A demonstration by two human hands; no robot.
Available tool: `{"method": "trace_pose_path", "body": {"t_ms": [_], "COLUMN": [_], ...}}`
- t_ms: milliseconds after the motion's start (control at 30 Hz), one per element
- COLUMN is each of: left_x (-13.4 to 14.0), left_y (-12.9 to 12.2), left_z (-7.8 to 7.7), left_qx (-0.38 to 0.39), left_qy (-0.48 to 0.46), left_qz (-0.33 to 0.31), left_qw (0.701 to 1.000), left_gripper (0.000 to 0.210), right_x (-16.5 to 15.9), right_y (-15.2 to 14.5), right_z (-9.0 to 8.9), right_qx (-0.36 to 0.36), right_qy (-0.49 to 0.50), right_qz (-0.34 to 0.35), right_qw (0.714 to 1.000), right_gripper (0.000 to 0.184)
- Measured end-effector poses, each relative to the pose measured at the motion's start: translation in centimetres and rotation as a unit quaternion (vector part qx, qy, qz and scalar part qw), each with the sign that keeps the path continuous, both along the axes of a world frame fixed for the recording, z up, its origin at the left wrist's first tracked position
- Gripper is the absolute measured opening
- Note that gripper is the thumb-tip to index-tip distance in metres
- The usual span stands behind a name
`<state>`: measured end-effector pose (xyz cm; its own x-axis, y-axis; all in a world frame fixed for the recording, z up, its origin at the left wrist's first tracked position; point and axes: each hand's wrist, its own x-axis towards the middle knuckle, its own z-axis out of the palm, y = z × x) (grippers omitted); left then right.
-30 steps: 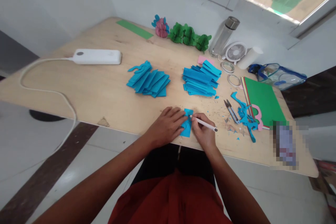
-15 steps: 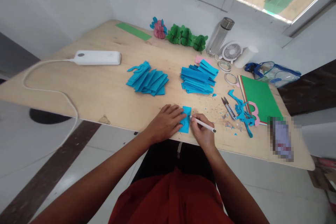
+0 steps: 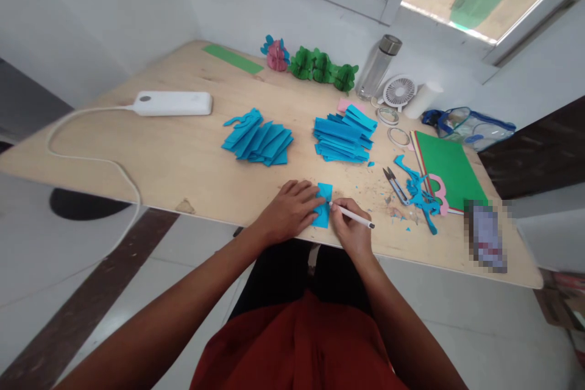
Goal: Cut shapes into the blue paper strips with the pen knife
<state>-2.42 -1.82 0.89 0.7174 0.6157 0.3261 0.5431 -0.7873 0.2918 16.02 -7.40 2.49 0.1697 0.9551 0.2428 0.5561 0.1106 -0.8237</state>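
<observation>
My left hand [image 3: 292, 208] lies flat with its fingers stretched out, the fingertips pressing the left side of a small blue paper [image 3: 325, 214] against the table. A dark curved line shows on this paper. In my right hand [image 3: 353, 225] is a white pen [image 3: 354, 215] with a dark end, its tip at the paper's right edge. Beyond the hands lie two heaps of blue paper pieces, a left stack [image 3: 262, 141] and a right stack [image 3: 342, 137]. To the right are thread snips [image 3: 395, 186] beside tangled blue paper scraps [image 3: 417, 190].
Along the wall stand a pink paper figure [image 3: 276, 55], green paper figures [image 3: 322, 66], a glass bottle [image 3: 378, 67] and a small fan [image 3: 399, 92]. A white power bank [image 3: 173, 103] with a cable lies left. Green paper sheets [image 3: 450, 167] and a blurred item [image 3: 486, 236] lie right.
The view has shifted slightly. Both hands stay at the blue paper, the pen still at its right edge; no object has clearly moved.
</observation>
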Motion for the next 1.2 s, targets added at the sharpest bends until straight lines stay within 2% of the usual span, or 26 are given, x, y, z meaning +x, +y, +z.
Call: {"method": "trace_pose_path", "body": {"t_ms": [567,1200], "left_x": [0.05,0.06], "left_y": [0.09,0.05], "left_z": [-0.59,-0.45], "left_qx": [0.013,0.003], "left_qy": [-0.002,-0.007], "left_qz": [-0.004,-0.002], "left_qw": [1.000,1.000], "left_gripper": [0.032,0.032], "right_x": [0.11,0.24], "right_y": [-0.15,0.09], "right_z": [-0.71,-0.52], "right_qx": [-0.001,-0.018], "right_qy": [-0.002,0.059], "right_qz": [0.007,0.012], "right_qw": [1.000,0.998], "right_gripper": [0.017,0.018]}}
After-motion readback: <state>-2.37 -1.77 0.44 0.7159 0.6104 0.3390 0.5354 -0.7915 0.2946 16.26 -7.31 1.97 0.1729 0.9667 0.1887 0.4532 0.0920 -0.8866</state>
